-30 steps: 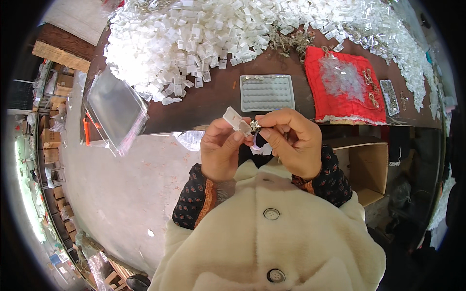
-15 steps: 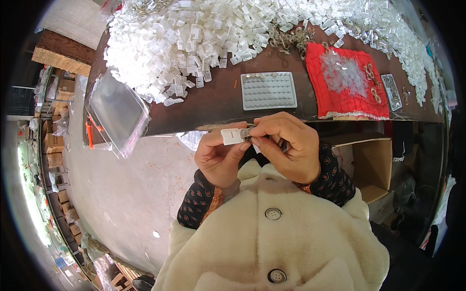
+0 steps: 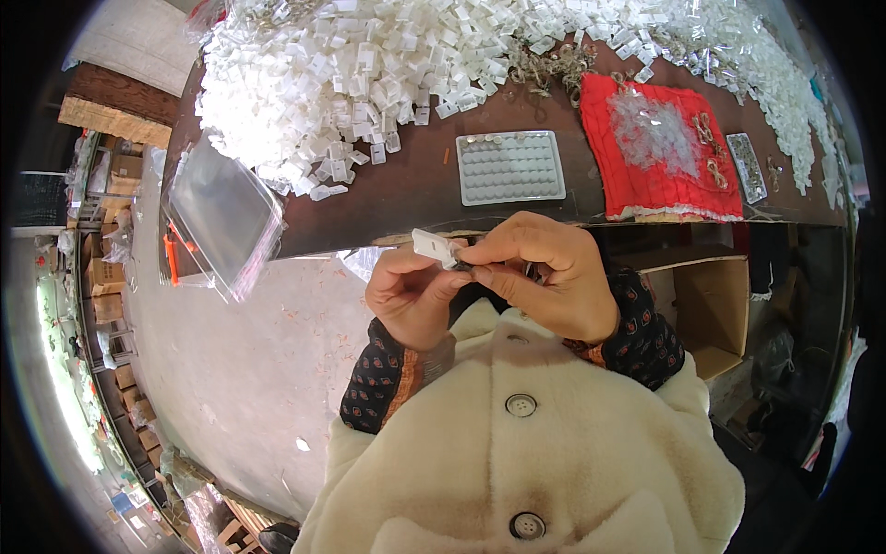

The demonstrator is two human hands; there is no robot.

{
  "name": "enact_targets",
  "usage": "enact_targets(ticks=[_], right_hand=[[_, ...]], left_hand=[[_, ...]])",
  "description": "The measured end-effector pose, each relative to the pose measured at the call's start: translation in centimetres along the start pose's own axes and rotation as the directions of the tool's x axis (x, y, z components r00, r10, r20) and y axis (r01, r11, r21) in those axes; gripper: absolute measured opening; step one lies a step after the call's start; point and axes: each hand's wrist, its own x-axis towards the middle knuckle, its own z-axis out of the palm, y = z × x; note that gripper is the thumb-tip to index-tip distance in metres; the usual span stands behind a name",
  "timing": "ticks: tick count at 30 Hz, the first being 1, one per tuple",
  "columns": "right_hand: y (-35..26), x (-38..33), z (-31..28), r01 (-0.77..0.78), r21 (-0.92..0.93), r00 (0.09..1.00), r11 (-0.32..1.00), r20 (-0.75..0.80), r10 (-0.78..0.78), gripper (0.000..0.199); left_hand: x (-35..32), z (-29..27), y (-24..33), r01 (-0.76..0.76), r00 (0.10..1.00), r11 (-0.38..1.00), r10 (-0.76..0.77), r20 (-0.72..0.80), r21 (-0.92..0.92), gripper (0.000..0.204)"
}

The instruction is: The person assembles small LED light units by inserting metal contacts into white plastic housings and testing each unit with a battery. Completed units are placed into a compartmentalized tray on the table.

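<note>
Small white plastic piece (image 3: 432,247), flat and squarish, held up close to the chest, just near of the table edge (image 3: 369,235) and above bare floor. Pinched at its near-right corner between thumb and fingertips of left hand (image 3: 411,297); clenched grip, fingers curled under. Right hand (image 3: 544,277) closed over a tiny dark part (image 3: 469,267) pressed against the same corner, so both hands grasping, touching each other at the fingertips. Exact shape of the dark part too small to tell.

For a clean fit, probably best to keep the white piece level, steady the left pinch and let only the right fingertips push, with pressure straight into the corner rather than twisting.

Far left: clear plastic bag (image 3: 221,217) hanging over the table's left corner, with an orange-handled tool (image 3: 172,259) just beside it. Far, behind the hands: large heap of white plastic pieces (image 3: 369,65) spreading across the brown table. Straight ahead: grey dimpled tray (image 3: 510,167) near the edge, with bare tabletop around it. Further right: red cloth (image 3: 660,148) with clear bits and metal parts on it. Below that, an open cardboard box (image 3: 711,309) under the table.

Open room mostly to the left, over the concrete floor (image 3: 240,369); table edge close in front, so little space forward.
</note>
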Motion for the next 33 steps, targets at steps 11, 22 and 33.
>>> enact_targets(ticks=[11, 22, 33], right_hand=[[0.3, 0.0, 0.7, -0.013, -0.131, 0.999, 0.991, -0.036, 0.009, 0.033], [0.0, 0.1, 1.7, -0.012, -0.128, 0.990, 0.992, -0.143, -0.006, 0.029], [1.7, 0.5, 2.5, -0.093, 0.294, 0.978, 0.951, -0.151, 0.142, 0.019]], left_hand=[[-0.2, 1.7, -0.1, 0.063, 0.980, 0.998, -0.059, -0.191, 0.015, 0.020], [0.2, 2.1, -0.1, 0.156, 0.967, 0.972, -0.186, -0.174, -0.175, 0.015], [-0.1, 1.8, 0.1, 0.249, 0.929, 0.934, -0.306, -0.209, -0.258, 0.009]])
